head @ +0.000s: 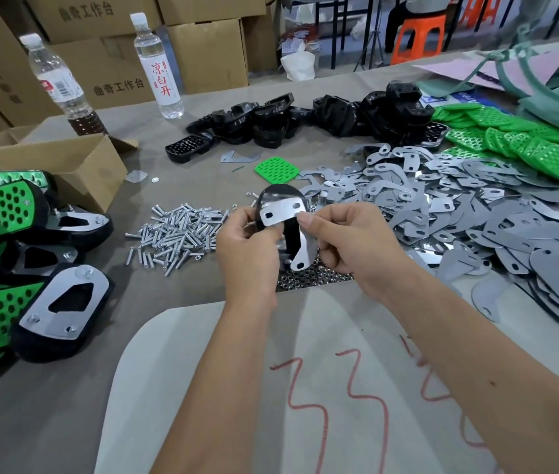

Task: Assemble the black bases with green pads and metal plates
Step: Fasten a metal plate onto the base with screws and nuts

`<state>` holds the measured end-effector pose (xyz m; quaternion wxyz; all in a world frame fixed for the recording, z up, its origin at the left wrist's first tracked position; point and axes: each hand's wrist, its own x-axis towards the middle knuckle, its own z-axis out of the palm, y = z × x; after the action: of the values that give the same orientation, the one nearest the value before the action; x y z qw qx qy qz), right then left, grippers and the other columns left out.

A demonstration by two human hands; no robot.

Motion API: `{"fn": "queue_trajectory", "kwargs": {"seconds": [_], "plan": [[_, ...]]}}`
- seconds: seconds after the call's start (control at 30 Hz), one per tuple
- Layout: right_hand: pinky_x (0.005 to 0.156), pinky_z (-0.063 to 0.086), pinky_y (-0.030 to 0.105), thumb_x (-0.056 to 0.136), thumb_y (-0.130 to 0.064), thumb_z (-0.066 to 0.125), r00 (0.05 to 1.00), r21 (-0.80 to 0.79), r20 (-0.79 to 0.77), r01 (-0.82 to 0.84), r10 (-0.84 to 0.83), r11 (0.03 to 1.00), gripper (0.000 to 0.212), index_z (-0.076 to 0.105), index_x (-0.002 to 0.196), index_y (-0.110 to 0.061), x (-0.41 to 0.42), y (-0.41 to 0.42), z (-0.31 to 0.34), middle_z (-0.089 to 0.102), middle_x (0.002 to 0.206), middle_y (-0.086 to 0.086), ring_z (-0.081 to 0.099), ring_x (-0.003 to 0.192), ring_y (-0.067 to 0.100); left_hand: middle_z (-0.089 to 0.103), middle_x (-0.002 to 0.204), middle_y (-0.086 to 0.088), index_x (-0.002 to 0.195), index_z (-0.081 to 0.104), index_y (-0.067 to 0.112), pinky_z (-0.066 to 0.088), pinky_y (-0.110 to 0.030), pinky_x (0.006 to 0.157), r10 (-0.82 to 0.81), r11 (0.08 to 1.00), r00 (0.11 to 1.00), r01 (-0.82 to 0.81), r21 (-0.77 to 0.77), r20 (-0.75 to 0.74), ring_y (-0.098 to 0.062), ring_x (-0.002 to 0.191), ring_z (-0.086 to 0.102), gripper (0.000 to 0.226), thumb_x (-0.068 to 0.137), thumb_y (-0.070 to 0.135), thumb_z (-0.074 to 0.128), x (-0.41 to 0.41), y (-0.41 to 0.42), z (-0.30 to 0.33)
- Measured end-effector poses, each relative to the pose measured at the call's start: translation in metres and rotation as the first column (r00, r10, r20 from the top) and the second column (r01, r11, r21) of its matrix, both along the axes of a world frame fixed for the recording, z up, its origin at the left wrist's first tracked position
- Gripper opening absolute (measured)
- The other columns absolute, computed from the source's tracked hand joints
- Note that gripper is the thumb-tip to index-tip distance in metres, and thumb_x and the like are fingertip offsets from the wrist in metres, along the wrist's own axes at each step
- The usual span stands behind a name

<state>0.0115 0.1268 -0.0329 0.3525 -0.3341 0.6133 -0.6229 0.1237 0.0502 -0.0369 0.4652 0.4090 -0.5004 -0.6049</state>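
hands pinching metal plate (pixel 279 214) against black base (pixel 279 196), left grip (pixel 249 244) and right grip (pixel 348 239) hiding its lower half

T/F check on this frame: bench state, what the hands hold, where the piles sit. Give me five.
1. Both hands hold a metal plate against a black base. True.
2. The screw pile lies right of the hands. False: it lies to their left.
3. Finished assemblies sit at the left edge. True.
4. One green pad lies alone beyond the hands. True.
5. Both bottles lie on their sides. False: both stand upright.
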Motion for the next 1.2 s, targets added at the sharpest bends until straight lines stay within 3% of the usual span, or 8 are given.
{"fn": "queue_trajectory", "kwargs": {"seconds": [0.1,0.23,0.43,0.6,0.73,0.93,1.1,1.2], "plan": [[0.037,0.025,0.014,0.096,-0.028,0.074,1.0,0.008,0.007,0.008,-0.008,1.0,0.044,0.056,0.059,-0.01,-0.0008,-0.0007,0.0001,0.046,0.048,0.001,0.04,0.037,0.014,0.071,0.079,-0.006,0.086,0.068,0.012,0.057,-0.048,0.074,-0.002,0.999,1.0,0.002,-0.032,0.017,-0.024,0.074,0.065,0.014,0.088,-0.001,0.07,-0.0043,0.0045,-0.0018],[0.037,0.028,0.015,0.097,-0.025,0.073,1.0,0.013,-0.012,-0.011,0.011,1.0,0.036,0.061,0.068,-0.006,-0.0011,-0.0005,0.0001,0.053,0.053,0.003,0.043,0.041,0.014,0.073,0.084,-0.009,0.082,0.069,0.017,0.057,-0.057,0.087,0.025,0.999,0.999,-0.024,0.021,-0.033,-0.028,0.08,0.067,0.019,0.087,-0.001,0.069,-0.0038,0.0031,-0.0013],[0.039,0.029,0.016,0.096,-0.022,0.074,0.999,0.009,-0.04,-0.016,0.017,1.0,0.03,0.066,0.075,-0.002,-0.0013,-0.0006,-0.0006,0.052,0.055,0.004,0.041,0.041,0.013,0.069,0.076,0.001,0.081,0.067,0.021,0.052,-0.035,0.069,0.041,0.999,0.999,-0.042,-0.031,-0.012,-0.016,0.07,0.062,0.025,0.088,-0.003,0.066,-0.0024,0.0021,-0.0003],[0.039,0.029,0.016,0.096,-0.025,0.074,1.0,-0.003,-0.022,0.006,-0.006,1.0,0.044,0.058,0.077,0.011,-0.0005,-0.0012,-0.0023,0.048,0.056,0.01,0.039,0.039,0.015,0.066,0.081,-0.002,0.086,0.064,0.016,0.051,-0.032,0.068,0.014,0.995,1.0,-0.013,-0.097,0.011,-0.013,0.071,0.059,0.018,0.09,-0.002,0.064,-0.0028,0.0009,0.0004],[0.038,0.028,0.016,0.096,-0.027,0.073,0.997,0.046,-0.026,-0.071,0.072,0.996,0.039,0.06,0.068,-0.002,-0.0011,0.0,0.0015,0.05,0.059,0.011,0.042,0.04,0.013,0.066,0.079,0.003,0.088,0.063,0.015,0.049,-0.019,0.06,0.028,0.996,1.0,-0.028,-0.086,0.009,-0.007,0.067,0.058,0.016,0.091,-0.001,0.064,-0.003,-0.0002,-0.0031],[0.038,0.027,0.015,0.096,-0.026,0.073,0.999,0.043,0.001,-0.035,0.035,0.998,0.036,0.06,0.07,-0.005,0.0,-0.0015,0.0002,0.051,0.056,0.005,0.04,0.038,0.011,0.066,0.077,0.006,0.089,0.064,0.015,0.049,-0.017,0.058,0.015,0.998,1.0,-0.014,-0.061,0.005,-0.003,0.063,0.059,0.015,0.092,0.001,0.066,-0.0042,0.0004,-0.0026],[0.035,0.023,0.015,0.098,-0.028,0.071,0.994,0.038,0.084,0.065,-0.068,0.997,0.048,0.05,0.058,-0.012,-0.0045,-0.0018,-0.0015,0.043,0.051,0.006,0.036,0.036,0.012,0.074,0.09,-0.004,0.096,0.066,0.015,0.057,-0.035,0.076,-0.094,0.994,0.995,0.095,-0.045,0.024,-0.018,0.082,0.069,0.021,0.089,-0.004,0.07,-0.0034,0.0051,-0.0005],[0.033,0.024,0.017,0.099,-0.029,0.07,0.992,0.04,0.095,0.075,-0.078,0.996,0.048,0.05,0.059,-0.01,-0.0065,-0.0015,-0.0006,0.045,0.057,0.011,0.038,0.035,0.01,0.076,0.078,0.005,0.097,0.067,0.018,0.054,-0.022,0.059,-0.152,0.987,0.988,0.153,-0.051,0.028,-0.011,0.071,0.07,0.033,0.083,-0.012,0.069,-0.0011,0.0079,0.0006]]}}
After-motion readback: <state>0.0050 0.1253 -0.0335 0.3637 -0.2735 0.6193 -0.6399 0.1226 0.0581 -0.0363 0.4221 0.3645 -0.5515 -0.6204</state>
